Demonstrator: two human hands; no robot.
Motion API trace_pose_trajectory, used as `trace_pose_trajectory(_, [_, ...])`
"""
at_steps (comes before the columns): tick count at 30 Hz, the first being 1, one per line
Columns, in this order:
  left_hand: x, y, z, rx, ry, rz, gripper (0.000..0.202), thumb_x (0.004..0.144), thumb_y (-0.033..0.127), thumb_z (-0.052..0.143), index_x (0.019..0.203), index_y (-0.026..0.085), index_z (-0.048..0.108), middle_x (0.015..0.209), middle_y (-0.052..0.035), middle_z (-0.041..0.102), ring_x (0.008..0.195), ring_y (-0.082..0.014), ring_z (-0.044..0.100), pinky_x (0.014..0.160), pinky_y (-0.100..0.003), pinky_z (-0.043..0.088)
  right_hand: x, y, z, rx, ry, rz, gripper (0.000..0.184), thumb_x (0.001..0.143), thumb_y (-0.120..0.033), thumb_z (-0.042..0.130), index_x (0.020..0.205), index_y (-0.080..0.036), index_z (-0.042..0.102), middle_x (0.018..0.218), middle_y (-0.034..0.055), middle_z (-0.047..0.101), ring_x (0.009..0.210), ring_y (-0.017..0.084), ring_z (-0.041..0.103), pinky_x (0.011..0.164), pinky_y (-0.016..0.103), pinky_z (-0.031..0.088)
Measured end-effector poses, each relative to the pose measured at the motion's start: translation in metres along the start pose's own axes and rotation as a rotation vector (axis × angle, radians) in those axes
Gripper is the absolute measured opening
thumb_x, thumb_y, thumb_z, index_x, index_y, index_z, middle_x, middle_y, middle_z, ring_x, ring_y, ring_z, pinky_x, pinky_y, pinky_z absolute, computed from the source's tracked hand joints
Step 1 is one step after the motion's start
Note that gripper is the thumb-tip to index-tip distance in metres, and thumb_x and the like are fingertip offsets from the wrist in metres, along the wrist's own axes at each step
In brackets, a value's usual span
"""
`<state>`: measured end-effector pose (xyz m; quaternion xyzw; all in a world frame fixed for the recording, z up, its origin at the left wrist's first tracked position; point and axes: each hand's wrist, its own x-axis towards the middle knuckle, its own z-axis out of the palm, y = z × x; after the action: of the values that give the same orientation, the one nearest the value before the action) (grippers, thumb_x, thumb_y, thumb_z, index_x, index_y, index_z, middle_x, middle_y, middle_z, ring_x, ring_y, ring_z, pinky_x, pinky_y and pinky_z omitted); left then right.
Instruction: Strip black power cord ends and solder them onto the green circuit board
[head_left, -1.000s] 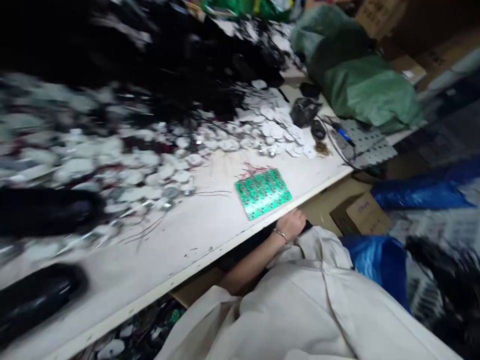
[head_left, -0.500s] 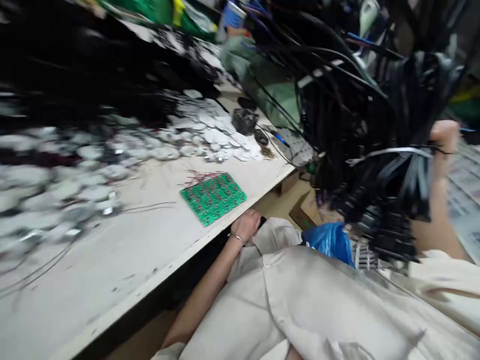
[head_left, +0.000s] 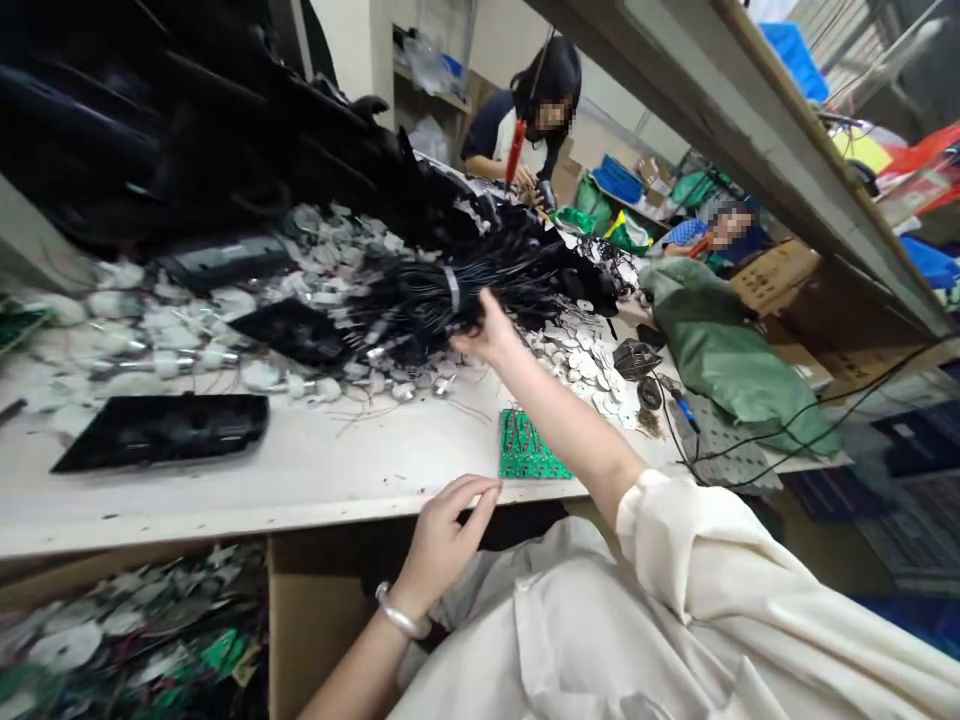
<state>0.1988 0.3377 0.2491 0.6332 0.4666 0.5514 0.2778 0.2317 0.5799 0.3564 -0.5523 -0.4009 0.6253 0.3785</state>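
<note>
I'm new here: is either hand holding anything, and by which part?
The right hand is at the black cables, near their pale tie; whether it grips them cannot be told. The left hand holds nothing visible.

Glossy black plastic cables (head_left: 409, 305), smooth pale tabletop (head_left: 322, 480), shiny metal bracelet (head_left: 403, 617), matt cream cloth sleeve (head_left: 720, 550)

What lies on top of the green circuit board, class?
Thin reddish wires show on the green circuit board. The right forearm hides its upper right part from view, so whatever lies there cannot be seen.
</note>
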Motion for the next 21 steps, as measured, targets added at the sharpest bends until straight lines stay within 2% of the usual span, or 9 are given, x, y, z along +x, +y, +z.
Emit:
trace_pose_trajectory(5, [0.106,-0.008,-0.036,0.711,0.278,0.512,0.026,0.091,0.022,0.069,0.117,0.023,0.067,0.115,-0.0125,0.074,0.113,-0.0316,0.07,0.102,-0.049,0.053,-0.013,-0.012,-0.046,-0.015,-0.118,0.112,0.026,0.09,-0.035,0.064,0.108,-0.017,0.065,0.09,0.0039,0.069,0.069,0.012,0.067,0.065,0.028,0.06])
trace_pose_trajectory(8, [0.19,-0.025,-0.045,0.968,0.195,0.385,0.043,0.098,0.036,0.06,0.135,0.015,0.059,0.149,-0.0246,0.052,0.146,-0.0444,0.043,0.116,-0.064,0.038,-0.059,-0.066,-0.108,-0.112,-0.397,-0.165,0.019,0.087,-0.033,0.068,0.096,-0.017,0.072,0.089,0.0055,0.077,0.078,0.015,0.076,0.069,0.027,0.06])
trace_pose_trajectory(9, [0.211,-0.03,-0.045,1.009,0.126,0.356,0.045,0.1,0.037,0.054,0.139,0.014,0.055,0.156,-0.0255,0.044,0.151,-0.0457,0.034,0.118,-0.066,0.034,-0.078,-0.092,-0.131,-0.153,-0.368,-0.318,0.018,0.085,-0.033,0.07,0.091,-0.016,0.073,0.082,0.0038,0.078,0.072,0.015,0.075,0.069,0.028,0.06])
trace_pose_trajectory(13, [0.245,-0.04,-0.043,1.062,-0.017,0.292,0.043,0.104,0.041,0.043,0.142,0.023,0.049,0.163,-0.0198,0.036,0.154,-0.0466,0.026,0.115,-0.068,0.033,-0.137,-0.223,-0.228,-0.396,0.263,-1.132,0.029,0.083,-0.028,0.055,0.094,-0.011,0.076,0.071,-0.0028,0.076,0.064,0.004,0.069,0.068,0.025,0.049])
trace_pose_trajectory(15, [0.248,-0.038,-0.046,1.027,0.009,0.224,0.044,0.105,0.046,0.04,0.146,0.031,0.045,0.158,-0.0173,0.044,0.148,-0.0442,0.038,0.108,-0.066,0.039,-0.149,-0.285,-0.266,-0.429,0.679,-1.289,0.05,0.081,-0.03,0.039,0.102,-0.004,0.075,0.074,0.0032,0.075,0.075,0.006,0.069,0.062,0.026,0.043])
trace_pose_trajectory(17, [0.253,-0.034,-0.052,0.997,0.075,0.185,0.051,0.103,0.052,0.041,0.152,0.038,0.035,0.159,-0.0165,0.041,0.145,-0.0423,0.043,0.103,-0.066,0.04,-0.147,-0.324,-0.288,-0.366,0.915,-1.204,0.062,0.076,-0.03,0.031,0.104,0.008,0.071,0.11,0.0251,0.07,0.119,0.02,0.06,0.057,0.025,0.036])
trace_pose_trajectory(18, [0.256,-0.03,-0.056,1.008,0.092,0.189,0.055,0.102,0.054,0.044,0.153,0.038,0.032,0.162,-0.0168,0.037,0.146,-0.0422,0.04,0.104,-0.067,0.038,-0.14,-0.33,-0.291,-0.29,0.937,-1.101,0.073,0.074,-0.032,0.017,0.097,0.021,0.062,0.122,0.0419,0.054,0.142,0.028,0.034,0.051,0.031,0.03])
trace_pose_trajectory(19, [0.26,-0.027,-0.06,1.044,0.085,0.203,0.059,0.1,0.055,0.049,0.153,0.034,0.033,0.163,-0.0179,0.034,0.148,-0.0426,0.036,0.107,-0.068,0.034,-0.13,-0.328,-0.289,-0.255,0.928,-1.053,0.079,0.071,-0.036,0.01,0.09,0.029,0.051,0.123,0.0591,0.03,0.15,0.032,0.009,0.051,0.037,0.028])
trace_pose_trajectory(21, [0.265,-0.019,-0.066,1.17,-0.052,0.226,0.056,0.098,0.049,0.058,0.145,0.021,0.045,0.155,-0.0199,0.045,0.147,-0.0413,0.037,0.114,-0.064,0.029,-0.104,-0.297,-0.271,-0.198,0.866,-0.952,0.079,0.071,-0.042,0.015,0.087,0.03,0.045,0.12,0.0696,0.002,0.152,0.038,-0.001,0.058,0.04,0.032])
